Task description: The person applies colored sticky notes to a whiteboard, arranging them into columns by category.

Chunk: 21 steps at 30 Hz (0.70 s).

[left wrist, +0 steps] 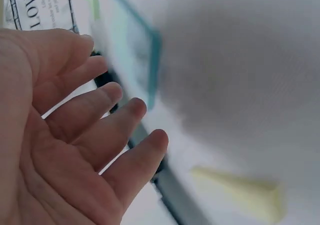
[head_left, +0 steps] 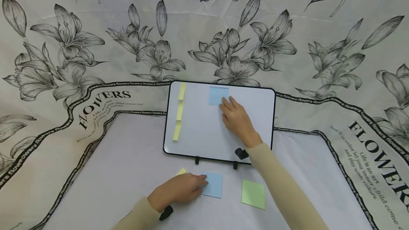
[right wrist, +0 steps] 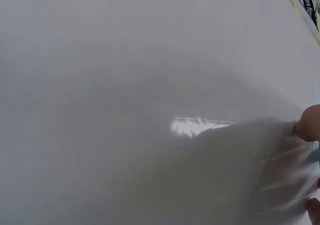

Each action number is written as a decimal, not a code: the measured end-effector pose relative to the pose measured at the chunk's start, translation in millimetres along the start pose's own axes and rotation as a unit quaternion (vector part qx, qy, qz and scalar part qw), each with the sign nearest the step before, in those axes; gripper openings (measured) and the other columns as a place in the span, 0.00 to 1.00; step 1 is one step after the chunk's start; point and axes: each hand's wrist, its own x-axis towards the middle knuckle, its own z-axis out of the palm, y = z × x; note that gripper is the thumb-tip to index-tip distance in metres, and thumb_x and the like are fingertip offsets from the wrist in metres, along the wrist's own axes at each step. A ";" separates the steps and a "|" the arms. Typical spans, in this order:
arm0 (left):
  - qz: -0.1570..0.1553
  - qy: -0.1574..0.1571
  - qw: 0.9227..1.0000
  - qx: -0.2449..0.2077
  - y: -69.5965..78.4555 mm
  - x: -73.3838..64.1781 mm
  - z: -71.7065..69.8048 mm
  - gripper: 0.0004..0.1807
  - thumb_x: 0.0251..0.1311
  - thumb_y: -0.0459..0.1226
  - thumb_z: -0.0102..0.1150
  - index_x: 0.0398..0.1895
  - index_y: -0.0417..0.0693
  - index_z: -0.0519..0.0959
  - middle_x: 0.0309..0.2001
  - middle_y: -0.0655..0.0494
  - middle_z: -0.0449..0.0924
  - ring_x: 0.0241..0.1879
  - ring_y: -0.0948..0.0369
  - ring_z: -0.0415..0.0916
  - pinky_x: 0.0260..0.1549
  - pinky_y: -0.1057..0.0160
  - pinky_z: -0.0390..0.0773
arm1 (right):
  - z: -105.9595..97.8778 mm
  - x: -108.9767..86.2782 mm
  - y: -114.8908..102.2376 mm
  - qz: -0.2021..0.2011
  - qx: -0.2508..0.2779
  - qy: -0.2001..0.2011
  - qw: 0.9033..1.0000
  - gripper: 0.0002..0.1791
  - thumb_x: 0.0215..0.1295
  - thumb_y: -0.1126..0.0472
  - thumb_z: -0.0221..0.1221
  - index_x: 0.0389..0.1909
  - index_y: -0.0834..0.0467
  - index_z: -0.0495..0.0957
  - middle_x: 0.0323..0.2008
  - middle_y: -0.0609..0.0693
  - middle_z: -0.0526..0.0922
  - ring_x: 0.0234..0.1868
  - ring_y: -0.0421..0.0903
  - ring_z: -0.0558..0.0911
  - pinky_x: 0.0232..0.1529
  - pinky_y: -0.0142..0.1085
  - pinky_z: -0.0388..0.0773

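A light blue sticky note [head_left: 217, 94] is on the upper middle of a black-rimmed whiteboard [head_left: 204, 130]. My right hand [head_left: 238, 120] reaches up to it, fingers extended, fingertips at the note's lower right corner. In the right wrist view, only fingertips [right wrist: 309, 125] show at the right edge, against the board. Down on the table, my left hand [head_left: 183, 188] is loosely spread, its fingertips overlapping the left edge of a blue sticky pad [head_left: 213, 186]. The left wrist view shows relaxed fingers with nothing gripped. Partly hidden behind this hand is a yellow pad [head_left: 181, 171].
Three narrow yellow notes [head_left: 179, 110] run down the board's left side. A green sticky pad [head_left: 254, 194] lies right of the blue one, near my right forearm. Small black feet [head_left: 197, 160] hold up the board, and a flower-printed cloth [head_left: 153, 52] hangs behind.
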 end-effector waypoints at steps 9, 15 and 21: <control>-0.030 0.118 0.991 0.058 -24.0 44.8 -66.3 0.19 0.73 0.38 0.58 0.63 0.42 0.80 0.62 0.48 0.83 0.62 0.53 0.82 0.58 0.55 0.83 | 7.5 -15.1 -3.4 0.006 -0.026 -0.060 0.998 0.34 0.71 0.54 0.63 0.72 0.64 0.69 0.76 0.65 0.64 0.77 0.70 0.60 0.76 0.60 0.60; -0.044 0.194 0.970 0.140 -37.2 85.5 -103.6 0.23 0.75 0.43 0.57 0.67 0.42 0.77 0.66 0.45 0.79 0.67 0.47 0.76 0.57 0.52 0.83 | 11.4 -22.4 -5.5 0.019 -0.023 -0.082 0.996 0.37 0.73 0.52 0.60 0.76 0.66 0.63 0.78 0.66 0.59 0.79 0.71 0.56 0.77 0.61 0.55; -0.069 0.168 0.967 0.179 -37.6 120.9 -123.6 0.35 0.78 0.56 0.45 0.77 0.42 0.65 0.76 0.41 0.64 0.77 0.42 0.59 0.70 0.44 0.70 | 11.3 -25.0 -10.8 0.027 -0.025 -0.096 0.995 0.40 0.73 0.50 0.61 0.77 0.67 0.60 0.80 0.64 0.56 0.80 0.70 0.53 0.78 0.62 0.53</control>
